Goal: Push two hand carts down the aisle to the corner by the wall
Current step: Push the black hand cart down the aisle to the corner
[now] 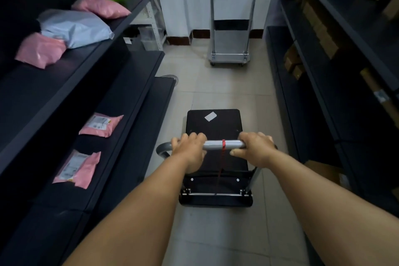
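Both hands on the black cart's handle bar (224,144): left hand (189,150) and right hand (255,149) each wrap the bare metal tube, fingers over the top, thumbs toward the person. Each grip closed round the bar, one either side of the red tie (223,144) knotted at mid-bar

Black cart (213,127) sits mid-aisle on the tiled floor (216,84), deck bare apart from a small white label (210,116). Silver cart (230,45) is parked at the far end, handle upright against the white wall (185,6), well apart from the black one

Handling, my read:
- unloaded flat deck on casters, so probably light and easy rolling on smooth tile; likely to wander if push is uneven
- frame is stiff metal, nothing fragile; handle looks like a folding type (hinge hardware at deck rear), so push forward and level rather than down
- tube is smooth, could be slippery; full wrap is the right hold
- wide, symmetric hold gives steering torque; keep hands off the curved corners

Aisle is tight: dark shelves (90,84) with pink parcels (99,124) on the left, shelves with boxes (293,65) on the right. Risk is clipping a shelf edge or bumping the silver cart at the end
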The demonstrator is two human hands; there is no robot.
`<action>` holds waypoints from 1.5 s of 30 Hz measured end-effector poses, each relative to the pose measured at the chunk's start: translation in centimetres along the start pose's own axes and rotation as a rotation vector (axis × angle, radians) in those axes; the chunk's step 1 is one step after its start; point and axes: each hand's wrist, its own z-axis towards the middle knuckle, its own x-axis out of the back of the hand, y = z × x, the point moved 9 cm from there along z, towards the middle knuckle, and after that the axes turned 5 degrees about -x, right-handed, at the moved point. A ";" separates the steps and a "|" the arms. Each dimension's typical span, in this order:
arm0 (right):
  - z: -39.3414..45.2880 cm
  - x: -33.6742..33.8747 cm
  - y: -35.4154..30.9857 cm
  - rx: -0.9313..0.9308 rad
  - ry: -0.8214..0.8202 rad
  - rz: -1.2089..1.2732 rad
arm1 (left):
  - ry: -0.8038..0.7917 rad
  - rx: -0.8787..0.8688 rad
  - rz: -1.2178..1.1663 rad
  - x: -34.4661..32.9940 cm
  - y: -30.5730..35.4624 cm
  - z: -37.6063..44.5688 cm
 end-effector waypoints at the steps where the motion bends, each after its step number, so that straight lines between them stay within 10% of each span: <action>1: 1.3 0.2 -0.1 0.000 -0.006 -0.001 | -0.002 0.005 0.001 0.4 -0.4 1.2; 45: 65.6 20.5 -1.2 0.190 -0.104 -0.045 | -0.004 0.187 -0.039 20.0 -16.5 60.6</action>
